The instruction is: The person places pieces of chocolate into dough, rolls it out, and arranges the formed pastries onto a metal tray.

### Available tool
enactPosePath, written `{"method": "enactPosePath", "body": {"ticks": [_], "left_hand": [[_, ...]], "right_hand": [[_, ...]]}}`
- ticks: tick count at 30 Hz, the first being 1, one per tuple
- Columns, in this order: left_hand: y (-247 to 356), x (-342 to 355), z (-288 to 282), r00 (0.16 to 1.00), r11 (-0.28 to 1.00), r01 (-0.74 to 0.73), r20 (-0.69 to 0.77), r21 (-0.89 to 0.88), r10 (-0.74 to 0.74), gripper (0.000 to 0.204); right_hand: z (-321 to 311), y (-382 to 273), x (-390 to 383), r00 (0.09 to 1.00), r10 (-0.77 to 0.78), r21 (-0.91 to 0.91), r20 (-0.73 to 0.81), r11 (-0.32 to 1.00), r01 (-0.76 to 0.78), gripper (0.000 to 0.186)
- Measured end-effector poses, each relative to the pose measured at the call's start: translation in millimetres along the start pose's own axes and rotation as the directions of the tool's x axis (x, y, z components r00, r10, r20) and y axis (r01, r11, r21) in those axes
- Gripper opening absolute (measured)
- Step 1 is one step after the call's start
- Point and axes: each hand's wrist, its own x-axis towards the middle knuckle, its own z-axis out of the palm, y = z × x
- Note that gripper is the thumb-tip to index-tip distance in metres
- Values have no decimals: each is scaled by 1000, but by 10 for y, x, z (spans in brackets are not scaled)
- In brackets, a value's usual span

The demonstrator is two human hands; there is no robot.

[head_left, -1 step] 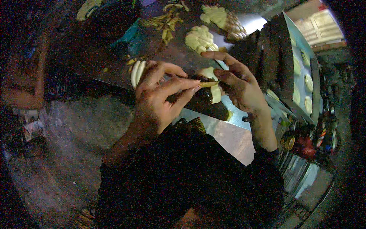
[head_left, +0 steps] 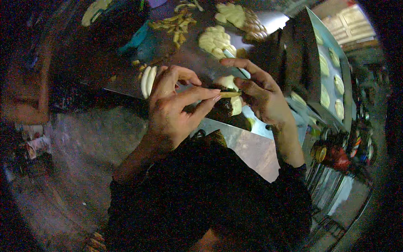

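Note:
Between the thumb and fingertips of my left hand (head_left: pixel 178 94), closed in a pinch, is a thin yellowish strip of peel (head_left: pixel 229 95). Its other end reaches my right hand (head_left: pixel 264 92), whose thumb and fingers are bent, the index stretched out. A thin light-blue blade-like tool (head_left: pixel 242 70) shows between that index and thumb; its lower part is hidden. Below the strip lie a pale piece (head_left: pixel 236 106) and a dark mass (head_left: pixel 222 110), too dim to name. Beside my left hand rest several white, curved pieces like peeled bananas (head_left: pixel 148 80).
Pale piles (head_left: pixel 216 41) and a second heap (head_left: pixel 230 16) lie further back, beside scattered yellow-brown peels (head_left: pixel 178 25). At right a tilted tray (head_left: pixel 312 54) bears several pale flat ovals. A light metal table edge (head_left: pixel 252 145) runs in front of me. Another person's arm (head_left: pixel 31 94) is at the left.
The whole view has shifted slightly, so the piles and tray sit a little further left. Both hands keep nearly the same pose, with the strip between them.

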Motion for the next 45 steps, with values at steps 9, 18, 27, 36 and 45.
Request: {"method": "enactPosePath", "body": {"ticks": [9,18,27,36,45], "left_hand": [[817,-571,615,600,-90,741,717,-665,-356,65],[738,-749,862,621,-170,708,718,-686,-315,54],[933,-800,830,613,-37,763,740,-646,-276,39],[818,-776,776,586,-306,733,792,-607,-168,38],[1070,-601,626,933,562,354,322,-747,-159,31]], "right_hand": [[-132,653,-1240,952,-247,227,-182,931,285,56],[-466,1243,-1435,944,-223,339,-244,892,298,34],[-313,743,-1883,880,-291,-137,-376,956,258,30],[-427,451,-2027,750,-653,-760,-106,540,363,29],[-285,243,-1842,563,-821,-848,95,230,478,32]]}}
